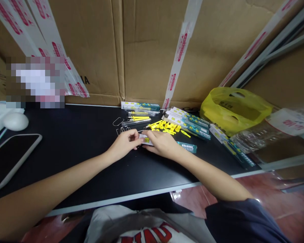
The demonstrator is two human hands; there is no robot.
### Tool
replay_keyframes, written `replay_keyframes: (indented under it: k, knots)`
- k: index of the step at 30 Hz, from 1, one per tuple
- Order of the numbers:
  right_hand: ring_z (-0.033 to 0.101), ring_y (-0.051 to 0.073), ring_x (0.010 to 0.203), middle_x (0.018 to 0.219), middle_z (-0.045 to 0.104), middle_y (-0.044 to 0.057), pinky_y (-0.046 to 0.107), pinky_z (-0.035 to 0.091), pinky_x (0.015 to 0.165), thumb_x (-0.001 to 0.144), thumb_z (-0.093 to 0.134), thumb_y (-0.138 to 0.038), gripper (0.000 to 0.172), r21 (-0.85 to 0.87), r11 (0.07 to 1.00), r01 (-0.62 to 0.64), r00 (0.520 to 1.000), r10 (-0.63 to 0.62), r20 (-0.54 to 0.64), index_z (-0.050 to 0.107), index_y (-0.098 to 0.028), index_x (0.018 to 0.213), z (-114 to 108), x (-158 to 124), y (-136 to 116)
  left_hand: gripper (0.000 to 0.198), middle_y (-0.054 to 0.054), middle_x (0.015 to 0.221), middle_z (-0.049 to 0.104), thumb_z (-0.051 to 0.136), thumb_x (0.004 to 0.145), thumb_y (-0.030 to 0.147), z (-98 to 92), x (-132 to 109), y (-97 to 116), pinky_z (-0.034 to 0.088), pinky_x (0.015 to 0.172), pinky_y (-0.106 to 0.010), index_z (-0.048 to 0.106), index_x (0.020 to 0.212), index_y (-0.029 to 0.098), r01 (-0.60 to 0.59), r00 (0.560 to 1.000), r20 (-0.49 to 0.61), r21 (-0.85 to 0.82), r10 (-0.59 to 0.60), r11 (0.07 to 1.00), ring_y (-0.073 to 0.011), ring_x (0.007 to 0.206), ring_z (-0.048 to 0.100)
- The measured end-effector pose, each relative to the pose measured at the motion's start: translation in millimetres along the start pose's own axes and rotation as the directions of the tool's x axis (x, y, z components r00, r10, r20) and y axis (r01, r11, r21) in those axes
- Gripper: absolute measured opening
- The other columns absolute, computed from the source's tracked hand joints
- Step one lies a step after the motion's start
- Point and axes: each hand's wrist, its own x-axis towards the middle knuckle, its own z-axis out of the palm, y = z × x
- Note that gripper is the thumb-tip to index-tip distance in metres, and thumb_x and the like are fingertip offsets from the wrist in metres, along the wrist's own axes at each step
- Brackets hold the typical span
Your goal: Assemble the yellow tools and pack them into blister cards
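My left hand [124,144] and my right hand [162,144] meet at the middle of a black table [73,148]. Together they pinch a narrow white and teal package [145,139] with a yellow mark; its teal end [187,147] sticks out past my right hand. Just beyond my fingers lies a heap of small yellow plastic parts [165,127]. Clear tubes with yellow contents [138,118] lie behind them. More flat teal and white packages [190,123] are stacked to the right.
A yellow plastic bag [233,108] sits at the right, with clear wrapping [263,135] beside it. Wire clips [119,123] lie left of the tubes. A dark tablet [10,158] and a white round object [15,120] are at far left. Cardboard [147,47] walls the back.
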Motion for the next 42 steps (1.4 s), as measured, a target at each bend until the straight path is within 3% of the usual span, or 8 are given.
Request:
replay_keyframes:
  k: [4, 11, 14, 16, 19, 22, 32, 42]
  knots:
    - [0.067, 0.025, 0.092, 0.109, 0.068, 0.014, 0.03, 0.048, 0.067, 0.088, 0.059, -0.036, 0.044, -0.027, 0.993, -0.112, 0.993, 0.113, 0.041, 0.044, -0.015, 0.125, -5, 0, 6, 0.034, 0.001, 0.064, 0.056, 0.068, 0.071, 0.039, -11.4, 7, 9, 0.047, 0.049, -0.018, 0.045, 0.062, 0.017, -0.003, 0.984, -0.175, -0.096, -0.014, 0.995, -0.01, 0.061, 0.056]
    - [0.066, 0.028, 0.094, 0.108, 0.069, 0.012, 0.035, 0.05, 0.072, 0.084, 0.063, -0.04, 0.046, -0.057, 0.961, -0.272, 0.962, 0.272, -0.016, 0.051, -0.019, 0.123, -25, -2, 34, 0.023, 0.002, 0.063, 0.057, 0.063, 0.071, 0.027, -48.2, 25, 12, 0.043, 0.046, -0.017, 0.043, 0.065, 0.018, -0.062, 0.872, -0.481, -0.292, -0.09, 0.954, -0.0078, 0.053, 0.052]
    - [0.063, 0.027, 0.103, 0.117, 0.064, 0.009, 0.038, 0.051, 0.081, 0.08, 0.068, -0.041, 0.048, 0.124, 0.956, -0.268, 0.948, 0.284, -0.143, 0.051, -0.022, 0.12, -29, -5, 53, 0.015, 0.002, 0.061, 0.055, 0.061, 0.072, 0.024, -66.6, 33, 10, 0.043, 0.046, -0.019, 0.047, 0.067, 0.018, -0.076, 0.81, -0.565, -0.366, -0.157, 0.927, -0.008, 0.049, 0.049]
    - [0.064, 0.022, 0.092, 0.111, 0.063, 0.008, 0.035, 0.053, 0.074, 0.079, 0.069, -0.041, 0.052, 0.325, 0.907, -0.268, 0.919, 0.342, -0.195, 0.046, -0.023, 0.122, -27, -5, 64, 0.008, 0.001, 0.063, 0.056, 0.059, 0.072, 0.021, -75.9, 37, 8, 0.043, 0.047, -0.02, 0.052, 0.072, 0.018, -0.077, 0.777, -0.596, -0.413, -0.205, 0.908, -0.0085, 0.049, 0.049]
    - [0.061, 0.016, 0.072, 0.095, 0.058, 0.004, 0.029, 0.052, 0.059, 0.078, 0.07, -0.042, 0.05, 0.58, 0.778, -0.242, 0.867, 0.442, -0.231, 0.04, -0.024, 0.115, -18, -4, 70, 0.003, -0.001, 0.063, 0.056, 0.057, 0.072, 0.018, -82.8, 42, 6, 0.043, 0.046, -0.02, 0.054, 0.073, 0.018, -0.063, 0.743, -0.609, -0.475, -0.276, 0.878, -0.0091, 0.048, 0.048]
    - [0.058, 0.014, 0.069, 0.089, 0.052, 0.001, 0.028, 0.052, 0.056, 0.075, 0.073, -0.04, 0.045, 0.658, 0.72, -0.219, 0.818, 0.503, -0.279, 0.04, -0.025, 0.102, -9, -1, 69, 0.003, -0.002, 0.063, 0.057, 0.054, 0.073, 0.017, -83.1, 44, 4, 0.042, 0.043, -0.02, 0.055, 0.07, 0.018, -0.043, 0.732, -0.602, -0.506, -0.318, 0.861, -0.0096, 0.047, 0.047]
    - [0.061, 0.013, 0.077, 0.09, 0.053, 0.001, 0.029, 0.054, 0.067, 0.084, 0.059, -0.026, 0.023, 0.684, 0.72, -0.118, 0.86, 0.419, -0.292, 0.04, -0.024, 0.097, -17, -3, 65, 0.005, 0.0, 0.058, 0.056, 0.052, 0.074, 0.018, -81.6, 44, 2, 0.041, 0.039, -0.016, 0.056, 0.073, 0.015, 0.005, 0.749, -0.54, -0.575, -0.384, 0.818, -0.0064, 0.041, 0.045]
    - [0.063, 0.013, 0.077, 0.087, 0.057, 0.0, 0.029, 0.056, 0.07, 0.087, 0.059, -0.031, 0.015, 0.63, 0.775, -0.049, 0.792, 0.415, -0.448, 0.05, -0.024, 0.096, -16, -2, 66, 0.009, -0.001, 0.055, 0.058, 0.049, 0.074, 0.02, -77.4, 43, 1, 0.04, 0.036, -0.014, 0.056, 0.073, 0.014, 0.125, 0.754, -0.471, -0.582, -0.458, 0.804, -0.0037, 0.034, 0.039]
